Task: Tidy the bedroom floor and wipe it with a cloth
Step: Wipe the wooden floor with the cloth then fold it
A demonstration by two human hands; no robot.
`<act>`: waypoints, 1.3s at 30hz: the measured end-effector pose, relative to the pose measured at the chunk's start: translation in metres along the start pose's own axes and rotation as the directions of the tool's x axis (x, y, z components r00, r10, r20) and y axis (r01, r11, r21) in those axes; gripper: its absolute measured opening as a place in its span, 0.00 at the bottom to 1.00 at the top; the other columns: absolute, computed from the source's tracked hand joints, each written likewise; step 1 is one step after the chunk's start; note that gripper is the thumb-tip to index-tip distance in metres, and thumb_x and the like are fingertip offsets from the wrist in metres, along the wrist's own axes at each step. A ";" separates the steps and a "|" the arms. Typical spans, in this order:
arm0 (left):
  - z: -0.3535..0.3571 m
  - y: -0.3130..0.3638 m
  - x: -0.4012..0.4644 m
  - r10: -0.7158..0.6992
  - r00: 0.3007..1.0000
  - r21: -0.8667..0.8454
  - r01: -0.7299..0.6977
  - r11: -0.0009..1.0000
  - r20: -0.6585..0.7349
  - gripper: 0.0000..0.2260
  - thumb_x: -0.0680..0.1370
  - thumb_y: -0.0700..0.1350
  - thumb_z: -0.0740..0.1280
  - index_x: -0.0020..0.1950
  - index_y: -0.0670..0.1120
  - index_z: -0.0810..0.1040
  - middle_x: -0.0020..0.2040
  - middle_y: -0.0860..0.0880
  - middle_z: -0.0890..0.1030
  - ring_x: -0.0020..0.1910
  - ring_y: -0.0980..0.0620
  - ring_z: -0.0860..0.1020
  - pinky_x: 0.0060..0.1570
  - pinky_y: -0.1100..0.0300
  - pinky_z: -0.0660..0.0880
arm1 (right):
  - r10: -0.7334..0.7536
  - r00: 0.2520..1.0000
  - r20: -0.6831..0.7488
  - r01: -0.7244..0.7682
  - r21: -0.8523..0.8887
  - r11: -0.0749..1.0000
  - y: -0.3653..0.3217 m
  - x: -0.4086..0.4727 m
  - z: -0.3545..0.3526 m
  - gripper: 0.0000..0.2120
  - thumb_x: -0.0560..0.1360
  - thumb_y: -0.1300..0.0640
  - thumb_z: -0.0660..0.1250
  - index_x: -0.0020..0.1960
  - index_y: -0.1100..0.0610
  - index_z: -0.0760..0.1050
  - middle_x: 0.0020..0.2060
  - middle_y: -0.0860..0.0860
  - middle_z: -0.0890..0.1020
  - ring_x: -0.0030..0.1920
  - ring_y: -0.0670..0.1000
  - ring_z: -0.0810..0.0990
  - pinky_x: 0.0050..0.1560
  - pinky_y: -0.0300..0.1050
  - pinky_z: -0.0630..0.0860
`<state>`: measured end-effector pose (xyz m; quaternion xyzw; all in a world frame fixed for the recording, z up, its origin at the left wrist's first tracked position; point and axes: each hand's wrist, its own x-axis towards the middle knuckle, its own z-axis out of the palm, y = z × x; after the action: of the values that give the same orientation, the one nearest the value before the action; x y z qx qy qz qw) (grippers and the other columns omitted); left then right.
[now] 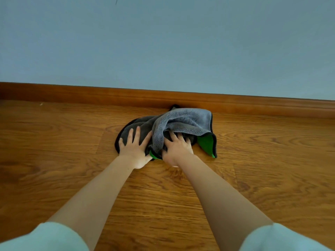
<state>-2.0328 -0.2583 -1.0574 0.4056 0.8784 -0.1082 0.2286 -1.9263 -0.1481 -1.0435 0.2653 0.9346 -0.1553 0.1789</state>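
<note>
The grey-and-green microfibre cloth point(174, 127) lies bunched on the wooden floor point(72, 178), its far corner touching the skirting board point(90, 95) at 12 o'clock. Its long axis runs roughly 9 to 3. Both hands are on its near edge. The left hand point(134, 145) presses flat, fingers spread and straight. The right hand point(178, 147) also presses down, fingertips tucked under a raised fold at 12; I cannot tell whether they grip it.

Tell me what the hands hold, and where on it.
Nothing is gripped: left hand and right hand press flat on the near part of the bunched grey-green cloth.
</note>
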 end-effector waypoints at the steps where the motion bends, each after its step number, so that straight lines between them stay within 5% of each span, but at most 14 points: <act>1: 0.000 0.001 -0.003 0.000 1.000 -0.006 0.000 1.000 0.005 0.36 0.77 0.65 0.53 0.73 0.59 0.31 0.74 0.46 0.30 0.73 0.43 0.32 0.71 0.37 0.41 | 0.003 1.000 0.009 -0.003 -0.001 1.000 -0.001 -0.003 0.000 0.28 0.79 0.48 0.52 0.77 0.46 0.47 0.77 0.51 0.43 0.76 0.58 0.41 0.74 0.61 0.43; 18: 0.063 0.038 -0.154 0.109 0.981 0.048 -0.118 0.992 0.161 0.30 0.80 0.61 0.46 0.73 0.55 0.29 0.72 0.43 0.27 0.72 0.40 0.29 0.71 0.39 0.41 | -0.023 0.995 0.097 0.033 -0.100 0.994 0.036 -0.178 0.068 0.28 0.81 0.45 0.49 0.76 0.45 0.40 0.76 0.52 0.36 0.75 0.56 0.35 0.73 0.61 0.44; 24: 0.090 0.069 -0.223 0.166 0.958 0.089 -0.191 0.978 0.233 0.31 0.81 0.58 0.48 0.66 0.53 0.25 0.71 0.42 0.26 0.72 0.38 0.31 0.71 0.38 0.44 | 0.050 0.988 0.147 -0.031 -0.130 0.991 0.082 -0.245 0.089 0.29 0.81 0.42 0.48 0.74 0.40 0.34 0.75 0.50 0.34 0.75 0.54 0.34 0.73 0.61 0.46; 32: 0.109 0.158 -0.259 0.300 0.934 0.083 -0.320 0.944 0.194 0.28 0.82 0.56 0.48 0.75 0.53 0.34 0.76 0.41 0.35 0.73 0.37 0.33 0.71 0.39 0.43 | 0.263 0.952 0.158 -0.251 -0.093 0.964 0.166 -0.335 0.107 0.31 0.80 0.40 0.50 0.74 0.39 0.32 0.75 0.50 0.33 0.75 0.54 0.36 0.73 0.59 0.53; 39: 0.118 0.273 -0.272 0.586 0.788 0.078 -0.607 0.791 0.190 0.27 0.82 0.53 0.50 0.76 0.54 0.39 0.76 0.42 0.37 0.73 0.38 0.34 0.71 0.42 0.39 | 0.531 0.823 0.202 -0.550 0.052 0.833 0.245 -0.432 0.128 0.34 0.80 0.44 0.53 0.74 0.43 0.31 0.75 0.54 0.35 0.76 0.58 0.39 0.70 0.54 0.63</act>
<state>-1.6333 -0.3063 -1.0286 0.6671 0.6749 -0.1209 0.2912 -1.4159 -0.1891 -1.0250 0.5136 0.7912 -0.1718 0.2841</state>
